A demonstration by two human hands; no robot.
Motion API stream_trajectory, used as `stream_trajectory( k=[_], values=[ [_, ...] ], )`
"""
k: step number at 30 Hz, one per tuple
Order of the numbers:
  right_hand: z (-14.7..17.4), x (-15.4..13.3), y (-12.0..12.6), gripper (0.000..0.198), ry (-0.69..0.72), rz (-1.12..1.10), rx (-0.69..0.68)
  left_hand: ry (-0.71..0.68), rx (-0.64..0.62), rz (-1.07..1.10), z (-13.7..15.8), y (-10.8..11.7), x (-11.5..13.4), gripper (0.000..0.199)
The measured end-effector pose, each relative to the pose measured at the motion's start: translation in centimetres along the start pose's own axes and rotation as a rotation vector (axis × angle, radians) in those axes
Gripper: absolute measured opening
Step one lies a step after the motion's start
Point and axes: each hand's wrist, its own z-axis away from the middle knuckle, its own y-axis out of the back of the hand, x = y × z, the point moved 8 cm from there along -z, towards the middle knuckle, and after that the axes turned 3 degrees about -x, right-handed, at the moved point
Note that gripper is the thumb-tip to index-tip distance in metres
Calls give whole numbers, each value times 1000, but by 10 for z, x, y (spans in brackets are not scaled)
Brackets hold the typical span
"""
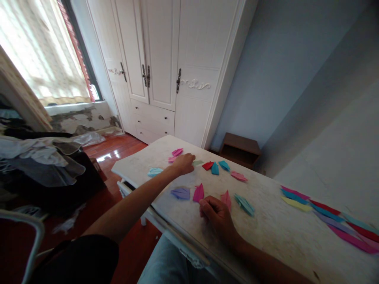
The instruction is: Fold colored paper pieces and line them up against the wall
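Observation:
My left hand point(185, 164) reaches across to the far side of the table, fingers closed at the edge of a pale green folded paper point(198, 162). Two pink folded papers point(177, 152) lie just beyond it. Close to the near edge, my right hand point(217, 215) is curled with thumb and fingers pressed together; whatever it may pinch is hidden. A magenta folded paper point(198, 193) lies at its fingertips, and a pink one point(226, 200) is partly behind its knuckles. A purple folded paper point(180, 193) and a teal one point(244, 204) flank these.
Red point(207, 165), blue point(215, 169) and pink point(238, 176) folded papers lie along the table's point(266, 221) far side, a light blue one point(154, 172) at left. Colored paper strips point(325, 207) overlap at right. A white wardrobe point(160, 51) and brown cabinet point(239, 150) stand behind.

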Motion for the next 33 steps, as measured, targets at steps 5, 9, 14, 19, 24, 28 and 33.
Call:
stream_trajectory(
  k=[5, 9, 14, 19, 24, 28, 33],
  values=[
    [1, -6, -1, 44, 31, -6, -4, 33, 67, 139, 27, 12, 1, 20],
    [-1, -9, 4, 42, 60, -101, 27, 37, 259, 365, 69, 35, 15, 14],
    [-2, -7, 17, 40, 29, -366, 68, -155, 580, 385, 129, 63, 51, 15],
    [13, -13, 22, 46, -38, -390, -37, -296, 759, 253, 165, 64, 89, 17],
    [41, -30, 61, 34, 47, -197, 120, -304, 778, 637, 169, 49, 110, 23],
    [64, -42, 88, 31, 71, -54, 172, -106, 440, 1386, 143, 9, 119, 45],
    [88, -41, 120, 29, 21, 31, 240, 45, 97, 1636, 120, -20, 159, 26]
  ],
)
